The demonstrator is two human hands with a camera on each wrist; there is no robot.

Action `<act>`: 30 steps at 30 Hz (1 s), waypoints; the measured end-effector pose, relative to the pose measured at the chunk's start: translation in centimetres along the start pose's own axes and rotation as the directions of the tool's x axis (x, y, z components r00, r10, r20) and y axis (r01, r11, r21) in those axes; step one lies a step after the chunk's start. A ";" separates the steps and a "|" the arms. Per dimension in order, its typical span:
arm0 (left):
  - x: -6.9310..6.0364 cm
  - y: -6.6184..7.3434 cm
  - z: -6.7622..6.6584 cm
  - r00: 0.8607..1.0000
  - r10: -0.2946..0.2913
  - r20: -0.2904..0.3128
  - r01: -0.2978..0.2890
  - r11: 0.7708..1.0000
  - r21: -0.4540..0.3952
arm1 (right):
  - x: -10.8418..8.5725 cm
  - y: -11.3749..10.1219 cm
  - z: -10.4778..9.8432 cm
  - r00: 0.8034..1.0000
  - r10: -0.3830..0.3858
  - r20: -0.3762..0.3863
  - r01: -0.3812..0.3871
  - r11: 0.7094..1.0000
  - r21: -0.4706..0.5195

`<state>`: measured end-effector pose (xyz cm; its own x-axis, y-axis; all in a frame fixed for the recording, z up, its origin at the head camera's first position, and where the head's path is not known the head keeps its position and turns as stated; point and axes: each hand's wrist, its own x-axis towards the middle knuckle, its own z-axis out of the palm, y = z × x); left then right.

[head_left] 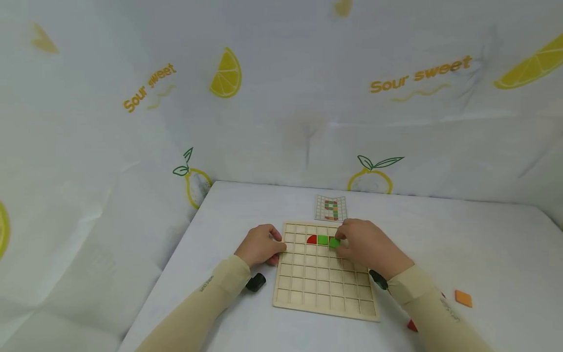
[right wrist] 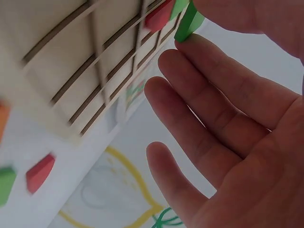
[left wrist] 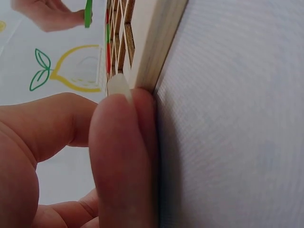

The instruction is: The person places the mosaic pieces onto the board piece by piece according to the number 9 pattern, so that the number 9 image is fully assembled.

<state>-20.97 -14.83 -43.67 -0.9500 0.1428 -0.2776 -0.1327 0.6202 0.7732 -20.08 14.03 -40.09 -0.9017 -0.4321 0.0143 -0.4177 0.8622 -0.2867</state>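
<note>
A wooden grid board lies on the table. My left hand pinches its left edge, the thumb against the rim in the left wrist view. Over the board's upper part, my right hand pinches a green square tile between thumb and index finger, its other fingers extended. That tile is tilted above the grid, in front of a red tile that it partly hides in the head view. To its left, a green square tile and a red rounded tile sit in neighbouring cells.
Beyond the board lies a card printed with a coloured grid pattern. Right of the board are an orange tile and a red tile, with others partly behind the right forearm. A patterned white sheet hangs behind the table.
</note>
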 end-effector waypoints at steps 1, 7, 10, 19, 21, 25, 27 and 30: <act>0.0 0.0 0.0 1.000 -0.002 -0.001 0.003 1.000 0.001 | 0.2 -0.3 0.2 1.000 -0.023 -0.007 0.023 1.000 0.000; 0.1 0.1 0.1 1.000 0.006 -0.003 -0.006 1.000 0.007 | 1.2 -1.8 1.0 0.993 -0.111 -0.041 0.111 0.994 -0.014; 0.1 0.2 0.1 1.000 0.008 -0.003 -0.008 1.000 0.009 | 1.4 -2.3 1.3 0.992 -0.118 -0.048 0.116 0.993 -0.035; 0.4 0.3 0.2 1.000 0.006 -0.011 -0.006 1.000 0.013 | 2.0 -3.1 1.9 0.984 -0.169 -0.061 0.161 0.980 -0.119; 0.3 0.4 0.2 1.000 0.008 -0.013 -0.007 1.000 0.013 | 2.1 -3.2 2.0 0.984 -0.169 -0.053 0.161 0.979 -0.122; 0.2 0.2 0.2 1.000 -0.001 -0.012 0.001 1.000 0.010 | 2.3 -3.6 2.3 0.985 -0.167 -0.036 0.161 0.977 -0.139; 0.1 0.1 0.1 1.000 0.002 -0.009 -0.002 1.000 0.007 | 2.3 -3.7 2.5 0.983 -0.177 -0.039 0.169 0.974 -0.154; 0.0 0.0 0.1 1.000 0.008 -0.008 -0.008 1.000 0.007 | 2.3 -3.9 2.7 0.978 -0.200 -0.052 0.188 0.966 -0.176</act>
<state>-21.01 -14.76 -43.68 -0.9534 0.1416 -0.2664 -0.1227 0.6247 0.7711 -20.19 9.00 -41.58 -0.8046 -0.5815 0.1207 -0.5929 0.7983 -0.1060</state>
